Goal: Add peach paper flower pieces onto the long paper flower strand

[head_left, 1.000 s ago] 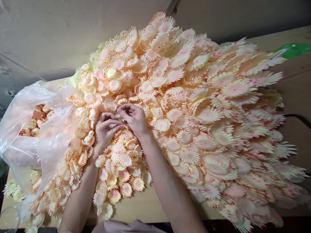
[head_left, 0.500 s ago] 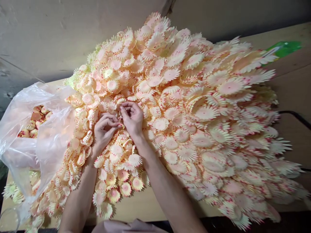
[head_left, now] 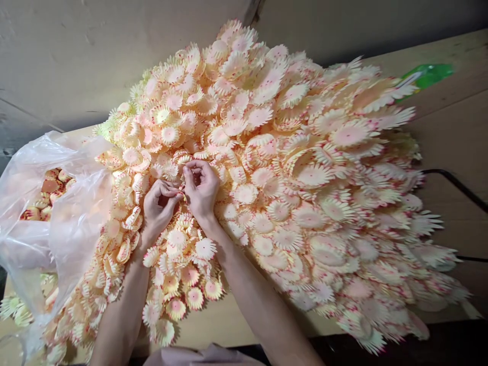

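Observation:
A big heap of cream and pink artificial flower heads (head_left: 290,173) covers the wooden table (head_left: 229,325). Both my hands rest on the heap's left part, fingertips meeting. My left hand (head_left: 159,207) is curled, its fingers pinched together on a small flower piece I can barely see. My right hand (head_left: 202,190) is also curled, thumb and fingers closed against the left hand's fingertips on the same small piece. Loose flower heads (head_left: 179,284) lie between my forearms.
A clear plastic bag (head_left: 41,223) holding more flower heads lies at the left. A green object (head_left: 429,75) sits at the far right of the table. A black cable (head_left: 457,185) runs along the right edge. A grey wall stands behind.
My two hands have drawn closer together and curled tighter, fingertips now meeting. The view has shifted slightly, so the heap sits a little further left.

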Motion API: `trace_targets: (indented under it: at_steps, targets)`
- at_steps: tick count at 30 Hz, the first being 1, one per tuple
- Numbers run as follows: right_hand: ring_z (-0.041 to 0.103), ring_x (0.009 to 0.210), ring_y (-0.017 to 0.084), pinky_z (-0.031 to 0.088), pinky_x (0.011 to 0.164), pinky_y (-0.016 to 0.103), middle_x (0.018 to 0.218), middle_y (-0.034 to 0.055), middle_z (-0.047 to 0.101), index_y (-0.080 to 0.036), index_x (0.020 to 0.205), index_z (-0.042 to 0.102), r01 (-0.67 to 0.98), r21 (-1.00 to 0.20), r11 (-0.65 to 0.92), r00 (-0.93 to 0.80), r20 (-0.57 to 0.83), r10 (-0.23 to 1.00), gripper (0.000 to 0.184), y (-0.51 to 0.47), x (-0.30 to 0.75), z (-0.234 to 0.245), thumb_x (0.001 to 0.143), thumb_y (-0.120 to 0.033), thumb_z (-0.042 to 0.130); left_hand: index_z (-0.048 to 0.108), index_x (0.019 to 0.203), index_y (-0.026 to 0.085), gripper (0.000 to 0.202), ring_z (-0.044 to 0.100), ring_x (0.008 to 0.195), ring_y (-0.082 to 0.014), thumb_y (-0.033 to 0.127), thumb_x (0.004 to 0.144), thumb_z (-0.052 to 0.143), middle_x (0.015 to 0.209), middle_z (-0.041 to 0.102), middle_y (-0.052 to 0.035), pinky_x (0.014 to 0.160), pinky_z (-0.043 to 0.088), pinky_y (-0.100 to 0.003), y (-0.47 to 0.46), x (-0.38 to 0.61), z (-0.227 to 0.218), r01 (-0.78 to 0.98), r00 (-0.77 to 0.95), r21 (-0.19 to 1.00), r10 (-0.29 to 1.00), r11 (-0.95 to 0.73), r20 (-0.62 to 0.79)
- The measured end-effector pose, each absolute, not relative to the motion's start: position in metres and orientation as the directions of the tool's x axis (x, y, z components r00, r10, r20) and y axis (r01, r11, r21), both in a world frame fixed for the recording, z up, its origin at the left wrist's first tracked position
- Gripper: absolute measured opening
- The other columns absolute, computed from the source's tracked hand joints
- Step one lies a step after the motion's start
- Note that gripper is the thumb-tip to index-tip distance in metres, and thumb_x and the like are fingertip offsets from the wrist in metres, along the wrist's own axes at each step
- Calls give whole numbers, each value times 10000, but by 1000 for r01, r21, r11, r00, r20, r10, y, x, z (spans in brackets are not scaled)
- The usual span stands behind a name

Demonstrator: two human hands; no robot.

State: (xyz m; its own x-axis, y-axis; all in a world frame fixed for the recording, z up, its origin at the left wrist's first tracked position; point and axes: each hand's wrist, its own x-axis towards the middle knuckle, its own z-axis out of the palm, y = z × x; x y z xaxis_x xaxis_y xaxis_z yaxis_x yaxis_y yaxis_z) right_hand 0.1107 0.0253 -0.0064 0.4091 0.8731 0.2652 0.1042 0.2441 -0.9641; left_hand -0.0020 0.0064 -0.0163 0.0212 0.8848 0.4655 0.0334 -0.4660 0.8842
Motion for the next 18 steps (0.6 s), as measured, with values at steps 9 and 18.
trace_targets:
  at_steps: [9, 18]
  targets:
    - [609, 643, 127, 512, 601, 267, 754, 0, 655, -206, 855, 621, -62, -971, 233, 271, 208, 940, 148, 30, 127, -3, 799, -319, 698, 428, 733, 198, 333, 624, 701, -126, 382, 823, 691, 777, 661, -32, 674, 502, -270, 6, 0, -6, -97, -32, 952, 957, -289, 287]
    - [510, 496, 101, 444, 438, 255, 726, -19, 554, -203, 863, 590, 4, -985, 175, 359, 165, 919, 26, 33, 135, -12, 849, -223, 583, 448, 715, 185, 355, 576, 632, -75, 383, 777, 737, 702, 550, 25, 599, 495, -194, -2, 2, -5, -156, -119, 952, 962, -263, 246]
